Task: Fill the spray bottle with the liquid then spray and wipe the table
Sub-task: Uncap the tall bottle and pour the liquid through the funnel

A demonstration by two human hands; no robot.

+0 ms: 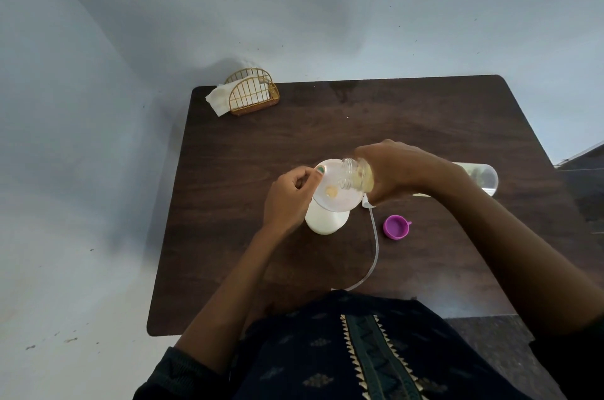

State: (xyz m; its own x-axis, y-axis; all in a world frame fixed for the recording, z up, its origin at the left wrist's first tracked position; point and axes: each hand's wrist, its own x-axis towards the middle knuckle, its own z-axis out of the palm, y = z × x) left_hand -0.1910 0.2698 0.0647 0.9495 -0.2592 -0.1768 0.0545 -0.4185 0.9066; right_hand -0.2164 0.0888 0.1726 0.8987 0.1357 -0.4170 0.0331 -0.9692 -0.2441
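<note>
At the middle of the dark wood-grain table (425, 125), the white spray bottle (327, 219) stands upright; we take it as our landmark.

- Funnel (336, 185): clear, smooth, wide-mouthed, seated in the bottle's neck, a little yellowish liquid pooled at its throat.
- Left hand (289, 195): thumb and curled fingers pinch the funnel's left rim.
- Right hand (398, 170): fingers wrapped round a clear threaded-neck bottle (354, 175), tipped with its mouth over the funnel; pale yellow liquid inside.
- Sprayer dip tube (372, 255): thin, translucent, curving from just right of the bottle toward the near table edge; the sprayer head is mostly hidden under the right hand.
- Purple cap (396, 227): round, glossy plastic, lying open side up, right of the bottle past the tube.
- Clear cylindrical container (480, 175): lying on its side, farther right, behind the right forearm.
- Gold wire napkin holder (253, 92): arched, holding white napkins (220, 100), at the far left corner.

Bare tabletop lies beyond the bottle; a pale wall runs along the far and left edges.
</note>
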